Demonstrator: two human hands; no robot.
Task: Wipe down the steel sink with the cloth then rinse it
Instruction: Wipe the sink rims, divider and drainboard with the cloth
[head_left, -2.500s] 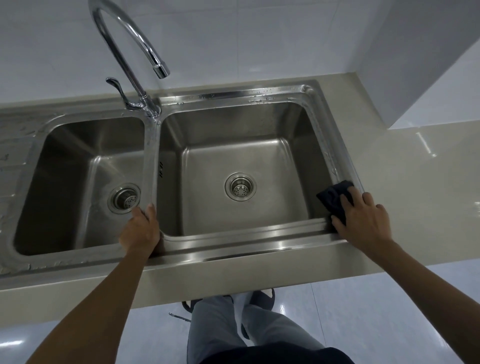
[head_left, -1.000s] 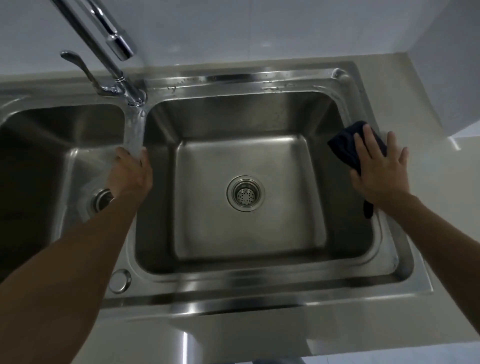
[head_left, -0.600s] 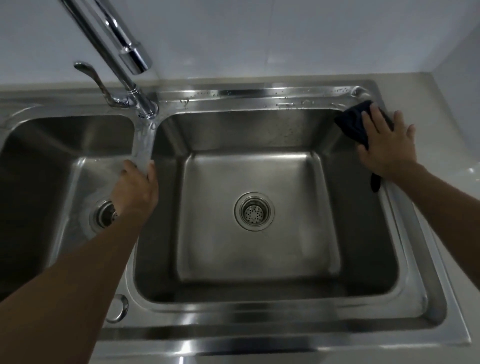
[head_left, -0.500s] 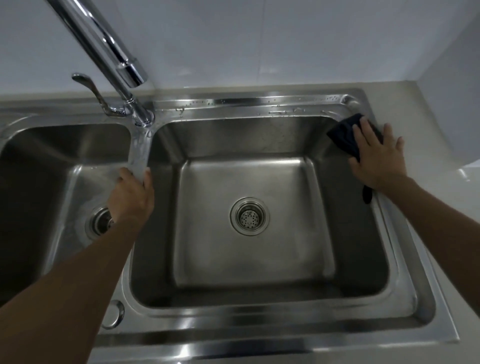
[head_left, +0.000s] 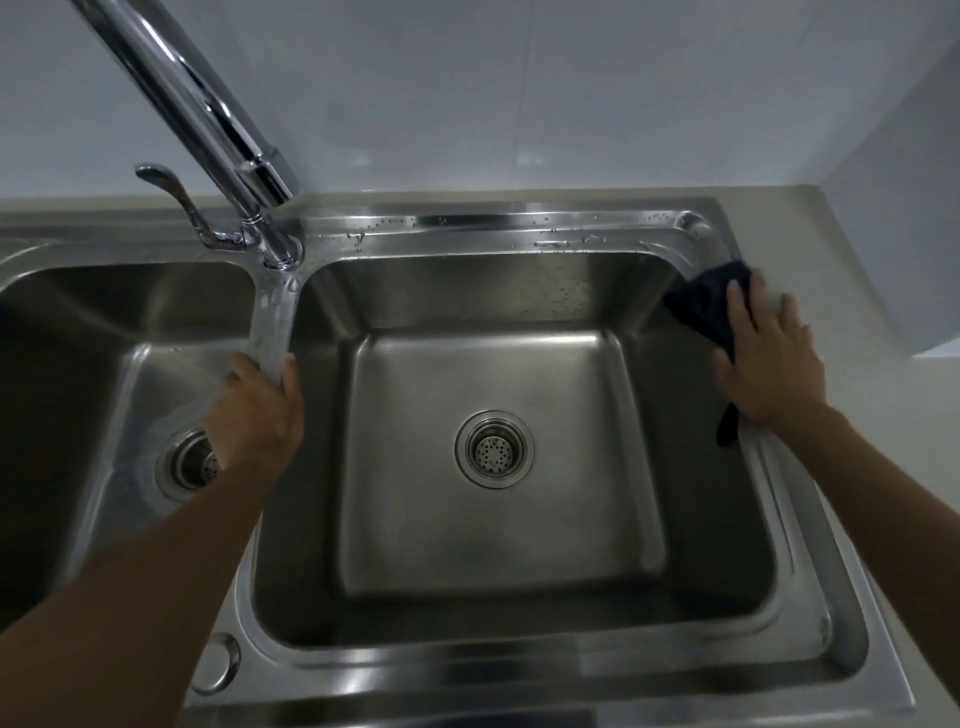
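A double-bowl steel sink (head_left: 498, 223) fills the view, with a round drain (head_left: 494, 449) in the right bowl. My right hand (head_left: 766, 358) lies flat with straight fingers on a dark cloth (head_left: 704, 304), pressing it onto the sink's right rim near the far right corner. A strip of the cloth hangs below my wrist into the bowl. My left hand (head_left: 257, 410) rests on the divider between the two bowls, fingers bent over its edge.
A tall chrome faucet (head_left: 208, 119) with a side lever (head_left: 174, 200) rises from the back of the divider. The left bowl has its own drain (head_left: 184, 465). Water drops dot the back rim. Beige counter (head_left: 831, 291) and a white wall block flank the right side.
My right hand has slid the cloth along the right rim from the near corner up toward the far corner. My left hand moved up the divider. The view has come closer.
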